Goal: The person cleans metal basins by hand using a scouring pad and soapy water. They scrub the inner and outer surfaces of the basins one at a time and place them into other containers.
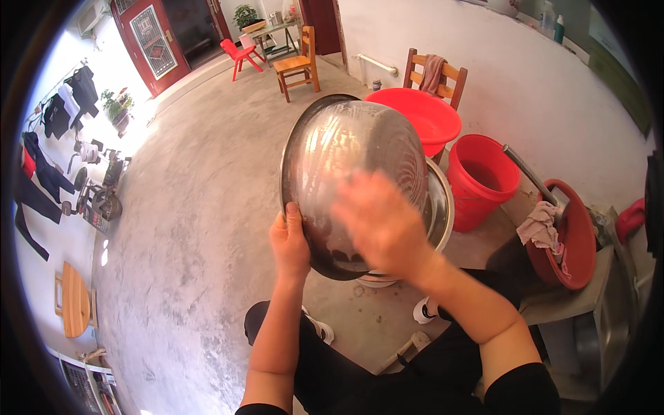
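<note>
A large stainless steel basin [358, 135] is tilted on its side before me, its wet, streaked outer wall and base turned towards me. My left hand [290, 241] grips its rim at the lower left, with the thumb over the edge. Blurred by motion, my right hand [381, 223] is against or just over the basin's outer side. Whether a cloth or anything else lies under those fingers cannot be told. Behind the held basin, a second metal basin [441, 207] shows its shiny rim, the rest mostly hidden.
A red plastic basin [415, 111] sits by a wooden chair [459, 85] with a cloth over its back. To the right stand a red bucket [482, 171] and a reddish-brown tub [578, 249] holding a long-handled metal tool [529, 171] and a rag [539, 225]. A concrete floor [197, 207] spreads leftward.
</note>
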`<state>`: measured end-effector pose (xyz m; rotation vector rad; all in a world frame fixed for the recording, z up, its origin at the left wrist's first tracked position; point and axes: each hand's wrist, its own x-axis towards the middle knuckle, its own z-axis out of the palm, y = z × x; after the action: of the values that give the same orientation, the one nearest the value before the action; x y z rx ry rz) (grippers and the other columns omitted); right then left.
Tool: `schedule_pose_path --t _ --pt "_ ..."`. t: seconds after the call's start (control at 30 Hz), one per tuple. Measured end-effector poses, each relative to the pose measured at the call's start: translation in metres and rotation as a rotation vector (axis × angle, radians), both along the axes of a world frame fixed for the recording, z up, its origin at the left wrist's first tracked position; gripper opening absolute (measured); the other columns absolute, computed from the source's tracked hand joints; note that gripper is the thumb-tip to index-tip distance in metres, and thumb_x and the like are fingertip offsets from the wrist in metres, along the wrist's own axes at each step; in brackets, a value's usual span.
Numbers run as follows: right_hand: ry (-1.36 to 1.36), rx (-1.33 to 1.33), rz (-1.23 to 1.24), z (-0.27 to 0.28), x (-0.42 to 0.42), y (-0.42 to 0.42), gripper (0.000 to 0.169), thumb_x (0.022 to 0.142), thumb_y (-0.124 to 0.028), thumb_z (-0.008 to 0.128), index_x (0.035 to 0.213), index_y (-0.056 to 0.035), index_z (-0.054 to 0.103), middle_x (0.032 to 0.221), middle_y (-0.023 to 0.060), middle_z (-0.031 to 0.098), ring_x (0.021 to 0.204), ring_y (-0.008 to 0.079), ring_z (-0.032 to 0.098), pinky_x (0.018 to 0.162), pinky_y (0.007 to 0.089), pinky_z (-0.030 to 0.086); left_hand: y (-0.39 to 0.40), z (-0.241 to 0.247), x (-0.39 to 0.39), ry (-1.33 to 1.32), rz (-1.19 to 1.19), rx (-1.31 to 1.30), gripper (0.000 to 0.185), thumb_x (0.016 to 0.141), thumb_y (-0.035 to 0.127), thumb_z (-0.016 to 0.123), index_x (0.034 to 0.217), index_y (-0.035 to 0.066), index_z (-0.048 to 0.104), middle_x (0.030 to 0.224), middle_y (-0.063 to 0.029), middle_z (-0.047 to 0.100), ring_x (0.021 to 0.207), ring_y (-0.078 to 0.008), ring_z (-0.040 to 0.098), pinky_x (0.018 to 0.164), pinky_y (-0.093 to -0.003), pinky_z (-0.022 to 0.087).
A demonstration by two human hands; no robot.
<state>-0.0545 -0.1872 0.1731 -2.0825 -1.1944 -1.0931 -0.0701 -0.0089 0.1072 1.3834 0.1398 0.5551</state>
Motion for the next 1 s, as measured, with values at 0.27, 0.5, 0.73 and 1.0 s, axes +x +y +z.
schedule_pose_path --t 0.27,0.5,0.73,1.0 --pt "0.044 0.122 -0.160 0.030 0.035 -0.009 0.025 0.074 -0.007 0.055 0.098 -0.0038 0.061 0.106 0.0133 0.057 0.105 0.0314 0.050 0.091 0.0396 0.040 -0.015 -0.001 -0.014 -0.059 -0.008 0.115 0.034 0.094 0.027 0.045 0.075 0.000 0.052 0.063 0.0038 0.048 0.058 -0.0050 0.039 0.050 -0.0214 0.032" --pt "0.167 0.078 -0.056 0.047 0.043 -0.014 0.021 0.073 -0.009 0.056 0.092 -0.0046 0.063 0.106 0.0108 0.058 0.100 0.0296 0.053 0.088 0.0396 0.042 -0.036 0.005 -0.025 -0.151 -0.035 0.217 0.030 0.093 0.025 0.049 0.078 0.000 0.054 0.063 0.0031 0.049 0.060 -0.0056 0.041 0.053 -0.0227 0.036" --pt "0.111 0.037 -0.140 0.053 0.039 -0.011 0.027 0.072 -0.011 0.055 0.097 -0.0028 0.062 0.106 0.0109 0.057 0.104 0.0279 0.050 0.090 0.0373 0.040 -0.022 0.013 -0.024 -0.077 -0.257 0.156 0.025 0.093 0.024 0.048 0.087 0.000 0.055 0.071 0.0028 0.053 0.063 -0.0047 0.044 0.054 -0.0213 0.038" --pt "0.082 -0.061 -0.021 0.046 0.023 0.019 0.025 0.072 -0.010 0.056 0.095 -0.0024 0.061 0.105 0.0111 0.058 0.102 0.0278 0.051 0.089 0.0382 0.041 -0.023 0.033 -0.004 -0.121 -0.070 0.265 0.030 0.096 0.025 0.040 0.081 0.001 0.052 0.065 0.0048 0.046 0.059 -0.0073 0.040 0.052 -0.0243 0.037"
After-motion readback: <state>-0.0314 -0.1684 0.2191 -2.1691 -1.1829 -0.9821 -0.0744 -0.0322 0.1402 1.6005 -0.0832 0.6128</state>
